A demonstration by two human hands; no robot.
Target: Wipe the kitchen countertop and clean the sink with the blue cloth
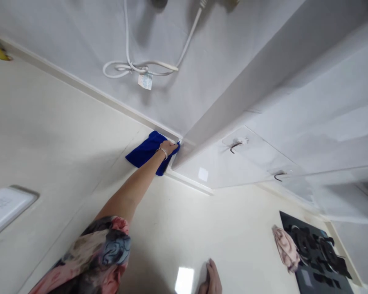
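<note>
My left hand (168, 148) reaches out at the end of a bare forearm with a floral sleeve and a bracelet on the wrist. Its fingers are closed on a blue cloth (145, 151), pressing part of it into the corner where the pale countertop (171, 220) meets the wall and a projecting pillar. The rest of the cloth spreads flat to the left of the hand. At the bottom edge, my right hand (213, 279) rests on the countertop, only partly in view, fingers extended and holding nothing visible.
A white cable (119, 68) hangs looped with a tag on the wall. Hooks (235, 146) stick to the wall right of the pillar (233, 94). A black stove (308, 277) with a pinkish cloth (286, 249) stands right. A white flat object (9, 208) lies left.
</note>
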